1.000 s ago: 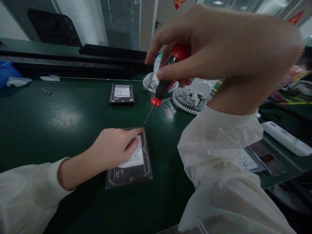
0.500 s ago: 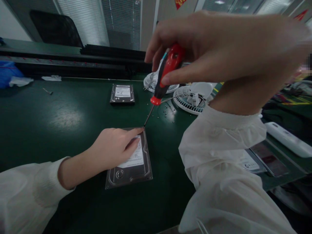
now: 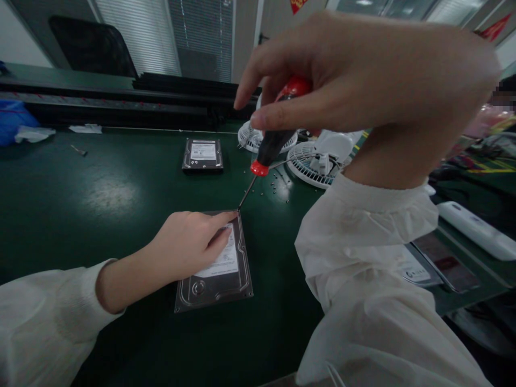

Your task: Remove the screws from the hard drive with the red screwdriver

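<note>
A hard drive (image 3: 236, 282) with a white label lies flat on the green table. My left hand (image 3: 193, 242) rests across its upper left part, index finger and thumb stretched out, the other fingers mostly hidden. That index fingertip touches the far right corner, right beside the screwdriver's tip. My right hand (image 3: 322, 86) is closed around the red and black handle of the screwdriver (image 3: 271, 148). The tool leans, its thin shaft running down to the drive's corner. Whether a screw sits under the tip is too small to tell.
Farther back lies a second hard drive (image 3: 202, 155). Several small screws (image 3: 274, 185) are scattered near white round fan-like grilles (image 3: 310, 164). On the right are another drive (image 3: 417, 269), a dark phone-like slab (image 3: 447, 263) and a white power strip (image 3: 478, 228). A black rail (image 3: 161, 113) borders the back.
My right hand has turned around the screwdriver handle, its thumb shifting left and the handle tilting slightly right. The tip stays at the drive's corner. My left hand and the drive have hardly moved.
</note>
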Tool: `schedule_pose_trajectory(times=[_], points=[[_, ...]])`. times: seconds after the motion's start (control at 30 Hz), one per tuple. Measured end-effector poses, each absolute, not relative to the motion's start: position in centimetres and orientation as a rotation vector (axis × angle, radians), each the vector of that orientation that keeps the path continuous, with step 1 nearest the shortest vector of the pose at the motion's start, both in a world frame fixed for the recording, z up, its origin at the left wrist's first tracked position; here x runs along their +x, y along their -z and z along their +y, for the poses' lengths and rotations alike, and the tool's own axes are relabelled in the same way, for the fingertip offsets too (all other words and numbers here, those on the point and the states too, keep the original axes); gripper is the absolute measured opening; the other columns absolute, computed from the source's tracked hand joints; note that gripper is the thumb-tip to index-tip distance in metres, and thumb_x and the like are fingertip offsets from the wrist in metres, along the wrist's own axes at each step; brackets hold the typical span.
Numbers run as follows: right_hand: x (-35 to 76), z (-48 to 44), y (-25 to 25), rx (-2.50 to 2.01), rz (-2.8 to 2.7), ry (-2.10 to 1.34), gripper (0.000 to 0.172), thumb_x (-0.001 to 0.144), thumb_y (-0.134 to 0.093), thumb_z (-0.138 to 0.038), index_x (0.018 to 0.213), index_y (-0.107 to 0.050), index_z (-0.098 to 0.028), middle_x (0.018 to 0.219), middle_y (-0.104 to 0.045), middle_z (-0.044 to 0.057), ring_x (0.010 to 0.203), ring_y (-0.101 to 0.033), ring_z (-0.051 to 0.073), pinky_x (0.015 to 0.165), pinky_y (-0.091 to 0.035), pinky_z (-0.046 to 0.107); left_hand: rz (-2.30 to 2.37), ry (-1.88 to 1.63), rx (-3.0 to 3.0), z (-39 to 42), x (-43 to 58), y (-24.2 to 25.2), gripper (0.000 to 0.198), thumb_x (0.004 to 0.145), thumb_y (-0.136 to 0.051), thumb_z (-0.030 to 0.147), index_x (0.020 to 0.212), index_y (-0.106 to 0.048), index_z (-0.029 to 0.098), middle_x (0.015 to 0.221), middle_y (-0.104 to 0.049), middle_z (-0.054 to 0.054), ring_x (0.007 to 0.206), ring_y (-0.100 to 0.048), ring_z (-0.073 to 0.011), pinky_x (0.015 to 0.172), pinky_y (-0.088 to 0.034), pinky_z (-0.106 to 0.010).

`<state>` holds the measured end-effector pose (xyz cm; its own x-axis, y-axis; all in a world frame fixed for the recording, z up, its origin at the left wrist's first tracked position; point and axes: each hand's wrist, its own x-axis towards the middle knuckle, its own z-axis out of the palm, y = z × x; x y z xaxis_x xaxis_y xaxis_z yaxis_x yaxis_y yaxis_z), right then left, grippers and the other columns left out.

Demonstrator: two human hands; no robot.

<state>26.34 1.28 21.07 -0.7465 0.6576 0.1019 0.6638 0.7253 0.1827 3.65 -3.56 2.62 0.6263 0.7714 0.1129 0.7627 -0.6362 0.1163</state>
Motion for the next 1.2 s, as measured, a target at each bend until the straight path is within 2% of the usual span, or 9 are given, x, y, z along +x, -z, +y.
schedule_pose_trajectory(times=[0.13, 0.3, 0.47, 0.53, 0.67, 0.83, 0.9, 1.03, 1.2], points=[[26.62, 1.34, -21.21, -1.033, -2.910, 0.284, 0.051, 0.091, -0.059, -0.039, 0.140, -0.054, -0.024, 0.122, -0.062, -0.002, 0.105, -0.061, 0.014, 0.087, -0.047, 0.025, 1.308, -0.240, 2.774, -3.55, 3.64, -2.61, 0.050, 0.102, -0.035, 0.039, 0.141, -0.060, 0.019, 0.093, -0.079, -0.009, 0.072, -0.073, -0.0224, 0.059, -0.051, -0.031], [26.64, 1.51, -21.20, -1.067, -2.898, 0.297, 0.045, 0.096, -0.048, -0.047, 0.130, -0.064, -0.022, 0.118, -0.065, -0.001, 0.104, -0.061, 0.016, 0.096, -0.045, 0.032, 1.297, -0.243, 2.762, -3.59, 3.63, -2.69, 0.050, 0.103, -0.035, 0.039, 0.140, -0.061, 0.019, 0.090, -0.078, -0.008, 0.071, -0.072, -0.0220, 0.059, -0.051, -0.031], [26.76, 1.58, -21.20, -1.077, -2.905, 0.291, 0.049, 0.090, -0.061, -0.036, 0.138, -0.055, -0.025, 0.125, -0.062, -0.002, 0.103, -0.060, 0.014, 0.085, -0.044, 0.025, 1.295, -0.247, 2.763, -3.58, 3.58, -2.57, 0.050, 0.103, -0.035, 0.039, 0.141, -0.060, 0.019, 0.097, -0.079, -0.009, 0.074, -0.073, -0.0220, 0.059, -0.051, -0.031], [26.79, 1.64, -21.15, -1.090, -2.895, 0.298, 0.050, 0.090, -0.061, -0.040, 0.138, -0.054, -0.025, 0.125, -0.060, -0.002, 0.101, -0.059, 0.012, 0.082, -0.044, 0.023, 1.293, -0.247, 2.762, -3.56, 3.59, -2.54, 0.050, 0.103, -0.034, 0.039, 0.141, -0.059, 0.019, 0.098, -0.079, -0.009, 0.075, -0.073, -0.0221, 0.060, -0.052, -0.031], [26.65, 1.65, -20.98, -1.116, -2.843, 0.283, 0.044, 0.096, -0.051, -0.049, 0.127, -0.063, -0.020, 0.116, -0.065, -0.001, 0.091, -0.060, 0.010, 0.072, -0.043, 0.020, 1.299, -0.261, 2.768, -3.55, 3.63, -2.57, 0.049, 0.103, -0.035, 0.038, 0.140, -0.061, 0.019, 0.092, -0.079, -0.009, 0.072, -0.073, -0.0228, 0.061, -0.053, -0.033], [26.87, 1.42, -21.16, -1.087, -2.894, 0.119, 0.040, 0.090, -0.063, -0.026, 0.129, -0.060, -0.018, 0.133, -0.059, 0.002, 0.111, -0.058, 0.013, 0.073, -0.046, 0.015, 1.275, -0.267, 2.744, -3.59, 3.69, -2.54, 0.048, 0.103, -0.037, 0.037, 0.141, -0.060, 0.019, 0.097, -0.079, -0.009, 0.075, -0.074, -0.0222, 0.063, -0.055, -0.032], [26.94, 1.39, -21.21, -1.058, -2.898, 0.096, 0.041, 0.091, -0.063, -0.030, 0.129, -0.060, -0.018, 0.131, -0.061, 0.002, 0.106, -0.060, 0.011, 0.067, -0.046, 0.012, 1.281, -0.265, 2.729, -3.61, 3.70, -2.54, 0.048, 0.103, -0.037, 0.037, 0.141, -0.060, 0.018, 0.098, -0.079, -0.009, 0.076, -0.074, -0.0221, 0.062, -0.055, -0.031], [26.81, 1.50, -21.08, -1.146, -2.817, 0.102, 0.050, 0.091, -0.056, -0.055, 0.125, -0.064, -0.019, 0.111, -0.069, -0.003, 0.077, -0.061, 0.003, 0.057, -0.043, 0.010, 1.277, -0.268, 2.730, -3.63, 3.66, -2.70, 0.047, 0.103, -0.037, 0.036, 0.141, -0.060, 0.018, 0.101, -0.079, -0.009, 0.078, -0.074, -0.0228, 0.064, -0.055, -0.033], [26.86, 1.62, -20.96, -1.146, -2.800, 0.118, 0.052, 0.084, -0.063, -0.045, 0.131, -0.058, -0.023, 0.121, -0.068, -0.010, 0.095, -0.064, 0.003, 0.060, -0.042, 0.004, 1.260, -0.275, 2.699, -3.68, 3.63, -2.88, 0.047, 0.104, -0.037, 0.036, 0.143, -0.058, 0.018, 0.105, -0.079, -0.009, 0.082, -0.074, -0.0221, 0.067, -0.056, -0.033]])
